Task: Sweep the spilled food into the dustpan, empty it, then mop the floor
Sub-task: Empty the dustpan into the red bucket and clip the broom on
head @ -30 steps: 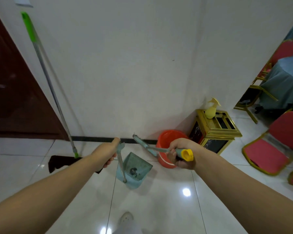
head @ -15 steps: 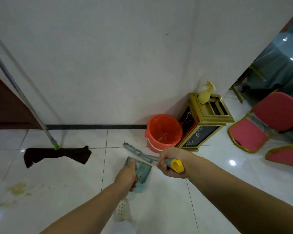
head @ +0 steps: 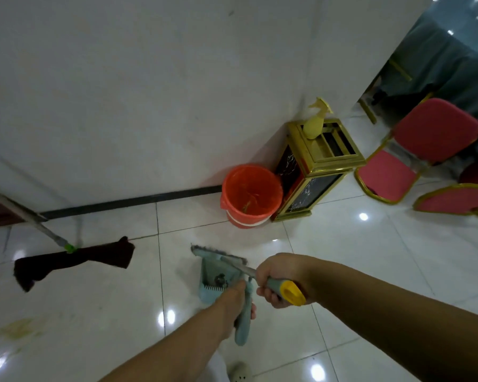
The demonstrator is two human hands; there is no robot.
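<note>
Both hands are busy low over the white tile floor point(head: 370, 271). Left hand point(head: 233, 301) has its fingers curled round the blue-grey handle of the dustpan point(head: 214, 274), handle end sticking out below the fist toward the camera. Dustpan pan sits ahead of the hand, comb teeth on its near edge, a small dark bit of debris inside; can't tell whether it rests on the floor or hangs just above. Right hand point(head: 278, 279) grips the brush point(head: 218, 255) by its grey handle, yellow end cap poking out behind the fist. Brush head with dark bristles lies across the far rim of the dustpan, touching or just over it.

Mop point(head: 75, 260) is to the left, dark cloth head flat on the floor, metal pole with a green joint running up to the left against the wall point(head: 149, 92). Yellowish spill stain point(head: 20, 328) on the tiles at lower left, well apart from the dustpan. Orange bucket point(head: 250, 194) stands at the wall base beyond the brush, something greenish at its bottom. Just right of it, touching or nearly so, a gold-framed black bin point(head: 315, 172) with a yellow spray bottle point(head: 316, 122) upright on top. 2 red chairs point(head: 414, 153) with gold frames at the right. Pale shoe point(head: 240, 373) at the bottom edge.
</note>
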